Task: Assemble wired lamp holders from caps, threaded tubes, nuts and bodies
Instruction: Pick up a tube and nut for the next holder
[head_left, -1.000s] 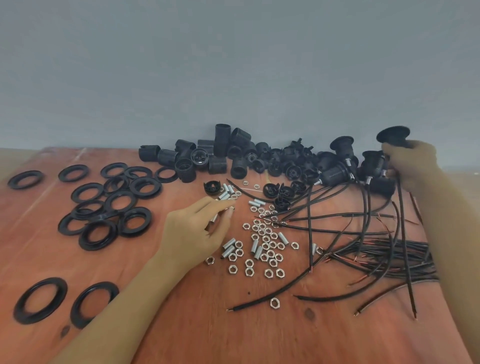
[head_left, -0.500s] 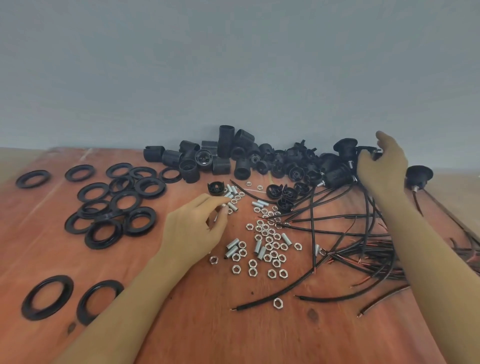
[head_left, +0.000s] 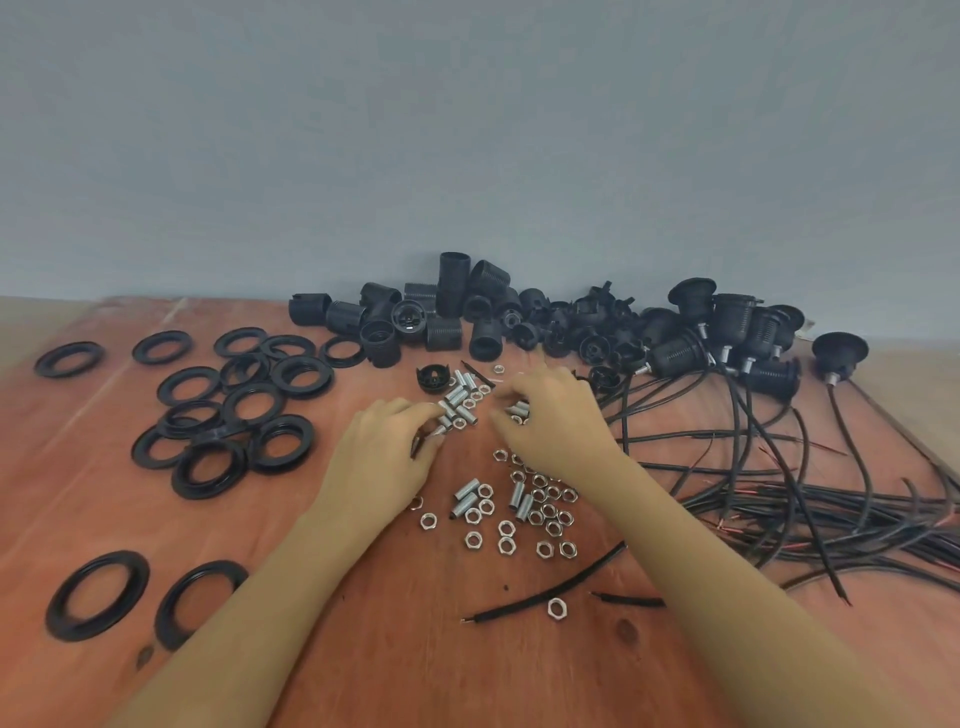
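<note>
My left hand (head_left: 384, 457) hovers low over the wooden table (head_left: 363, 649) and pinches a small threaded tube (head_left: 440, 427) at its fingertips. My right hand (head_left: 553, 423) reaches in from the right, its blurred fingers spread loosely over more threaded tubes (head_left: 458, 396). Nothing shows in its grasp. Several silver nuts (head_left: 545, 514) lie scattered just below both hands. A single black cap (head_left: 431, 375) sits beyond the tubes. Black threaded bodies (head_left: 452, 306) are heaped against the wall. Assembled wired holders (head_left: 737, 332) stand at the right, and one more holder (head_left: 839, 353) sits apart from them.
Several black collar rings (head_left: 249, 405) cover the left of the table, with two larger rings (head_left: 98, 592) near the front left. A tangle of black wires (head_left: 789, 499) spreads across the right side. A loose wire (head_left: 545, 597) and a nut (head_left: 556, 608) lie near the front.
My right hand set a wired holder down at the far right and swung left to the tubes in the middle. My left hand stayed put, still pinching its tube.
</note>
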